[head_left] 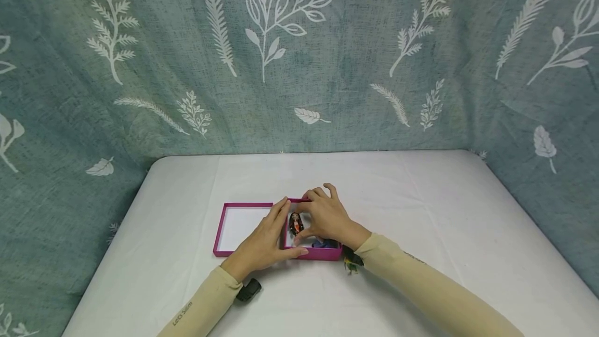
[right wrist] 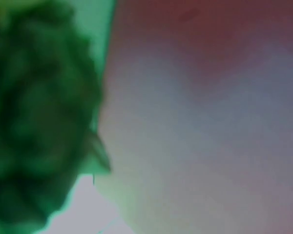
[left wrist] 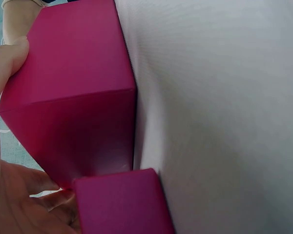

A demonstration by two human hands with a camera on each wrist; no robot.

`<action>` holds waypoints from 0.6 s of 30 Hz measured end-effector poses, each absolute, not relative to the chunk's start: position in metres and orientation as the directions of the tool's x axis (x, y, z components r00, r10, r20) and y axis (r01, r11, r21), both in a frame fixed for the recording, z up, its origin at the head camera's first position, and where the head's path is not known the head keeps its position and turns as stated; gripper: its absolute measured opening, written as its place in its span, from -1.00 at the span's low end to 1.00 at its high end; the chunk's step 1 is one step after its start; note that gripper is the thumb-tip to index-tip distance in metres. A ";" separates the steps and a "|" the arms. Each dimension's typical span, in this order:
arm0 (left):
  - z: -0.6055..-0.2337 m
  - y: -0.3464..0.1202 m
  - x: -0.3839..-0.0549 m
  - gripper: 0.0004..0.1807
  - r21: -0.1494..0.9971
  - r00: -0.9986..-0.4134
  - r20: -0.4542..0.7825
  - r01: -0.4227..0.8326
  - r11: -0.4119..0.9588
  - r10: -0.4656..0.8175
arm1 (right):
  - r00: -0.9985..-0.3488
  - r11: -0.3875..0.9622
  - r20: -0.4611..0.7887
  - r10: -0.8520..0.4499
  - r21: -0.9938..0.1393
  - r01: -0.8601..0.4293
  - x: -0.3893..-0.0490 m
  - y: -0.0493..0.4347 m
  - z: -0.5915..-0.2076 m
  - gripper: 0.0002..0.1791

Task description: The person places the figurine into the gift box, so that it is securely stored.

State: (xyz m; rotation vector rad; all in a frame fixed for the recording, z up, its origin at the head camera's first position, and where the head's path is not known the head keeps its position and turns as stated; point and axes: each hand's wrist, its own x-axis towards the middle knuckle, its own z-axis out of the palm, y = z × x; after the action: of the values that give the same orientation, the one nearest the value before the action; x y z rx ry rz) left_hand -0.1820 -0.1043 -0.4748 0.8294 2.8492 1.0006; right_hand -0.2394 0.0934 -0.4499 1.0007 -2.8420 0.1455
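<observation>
A small dark-haired doll in red and black (head_left: 296, 224) lies at the left inside an open magenta box (head_left: 318, 254). My right hand (head_left: 327, 217) reaches into this box, index finger by the doll's head and thumb by its lower end; it appears to pinch the doll lengthwise. My left hand (head_left: 264, 238) holds the box at its left side, fingers along the left wall and thumb (left wrist: 17, 53) across the front wall. A blue item (head_left: 325, 243), partly hidden by the right hand, lies in the front right of the box.
A shallow magenta lid (head_left: 243, 205) with a white inside lies left of the box. A small green and yellow item (head_left: 351, 265) sits under my right wrist; the right wrist view shows a blurred green shape (right wrist: 39, 117). White cloth (head_left: 398, 186) covers the table.
</observation>
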 end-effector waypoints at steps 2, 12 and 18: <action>-0.475 -0.104 -0.182 0.25 0.585 -0.859 0.159 0.479 0.654 0.486 | -0.771 0.775 0.153 -0.618 -0.042 -0.630 -0.239 0.094 -0.450 -0.16; -0.477 -0.104 -0.183 0.25 0.566 -0.853 0.175 0.495 0.659 0.491 | -0.756 0.759 0.162 -0.634 -0.057 -0.649 -0.240 0.097 -0.452 -0.16; -0.478 -0.105 -0.184 0.24 0.572 -0.855 0.171 0.490 0.657 0.489 | -0.749 0.748 0.161 -0.642 -0.080 -0.658 -0.242 0.096 -0.452 -0.19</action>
State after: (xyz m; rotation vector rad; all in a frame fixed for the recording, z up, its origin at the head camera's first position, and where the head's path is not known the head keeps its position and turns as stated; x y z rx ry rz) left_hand -0.1839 -0.1053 -0.4777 0.8458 2.8612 0.9886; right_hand -0.2419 0.0959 -0.4518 1.0537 -2.8209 0.1992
